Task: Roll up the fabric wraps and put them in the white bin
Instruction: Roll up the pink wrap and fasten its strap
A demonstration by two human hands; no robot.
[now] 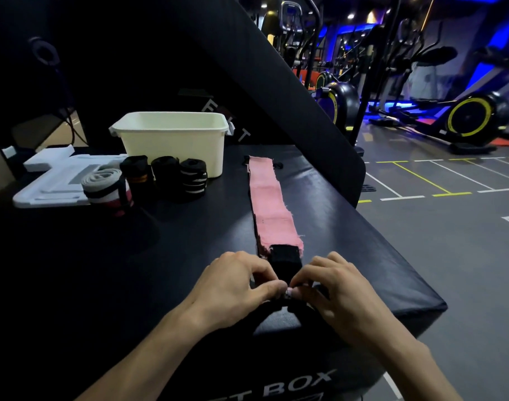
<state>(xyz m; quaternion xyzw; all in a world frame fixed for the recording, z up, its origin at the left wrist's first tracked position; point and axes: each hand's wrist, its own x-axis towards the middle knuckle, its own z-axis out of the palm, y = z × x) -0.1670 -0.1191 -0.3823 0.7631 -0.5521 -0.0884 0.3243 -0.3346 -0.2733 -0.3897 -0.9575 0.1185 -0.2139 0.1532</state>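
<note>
Head view: the pink wrap looks light and limp — best taken at its black near end, which lies just beyond the fingertips. The left hand and right hand pinch that end, fingers curled nearly shut — starting the roll, I judge.

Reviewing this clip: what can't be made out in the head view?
- White bin contents: its near wall hides the inside.
- Pink wrap near end: covered by the left hand and right hand.
- Box lettering: cut off by the bottom edge.
- Rolled wraps: dim, details unclear.
</note>
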